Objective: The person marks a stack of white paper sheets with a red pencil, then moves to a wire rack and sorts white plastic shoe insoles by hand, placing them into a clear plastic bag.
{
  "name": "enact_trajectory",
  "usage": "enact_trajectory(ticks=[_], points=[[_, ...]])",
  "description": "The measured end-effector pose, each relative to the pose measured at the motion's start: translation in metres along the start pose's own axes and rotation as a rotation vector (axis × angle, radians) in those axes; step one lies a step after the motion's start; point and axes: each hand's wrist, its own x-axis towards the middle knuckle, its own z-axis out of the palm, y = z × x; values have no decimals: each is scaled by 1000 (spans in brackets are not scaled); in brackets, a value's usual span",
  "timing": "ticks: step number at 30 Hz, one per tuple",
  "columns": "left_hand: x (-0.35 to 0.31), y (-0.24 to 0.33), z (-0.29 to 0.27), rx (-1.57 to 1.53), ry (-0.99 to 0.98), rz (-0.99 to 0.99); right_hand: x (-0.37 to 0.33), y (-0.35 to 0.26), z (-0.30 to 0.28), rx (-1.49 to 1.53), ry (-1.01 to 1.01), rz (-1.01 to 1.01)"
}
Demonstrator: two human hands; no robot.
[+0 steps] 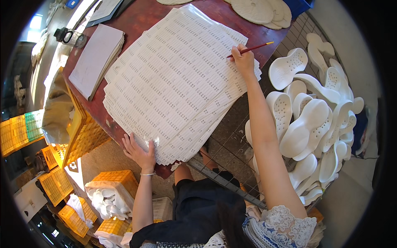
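A thick, uneven stack of large white sheets [173,78], printed with rows of small marks, covers most of the dark red table [136,16]. In my right hand [243,62] is a slim dark red pen [257,47] with a gold end, held over the right side of the stack. Its writing tip is hard to make out beside my fingers. My left hand [139,153] lies with spread fingers at the near left edge of the sheets, holding nothing.
White insole-like pieces [306,128], many with holes, heap in a wire cage at right. A paper pad [97,60] and a bottle [71,38] are at left. Cream pads [258,11] lie at the far edge. Yellow crates [118,180] stand lower left.
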Motion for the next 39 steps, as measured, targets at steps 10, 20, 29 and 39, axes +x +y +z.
enact_trajectory(ticks=[10, 20, 29, 39], points=[[0, 1, -1, -2, -15, -9, 1, -1, 0, 27, 24, -4], [0, 0, -1, 21, -27, -13, -2, -5, 0, 69, 66, 32], [0, 1, -1, 26, -30, -22, 9, -1, -5, 90, 116, 58], [0, 1, -1, 9, -20, -20, 21, 8, -14, 39, 121, 77]])
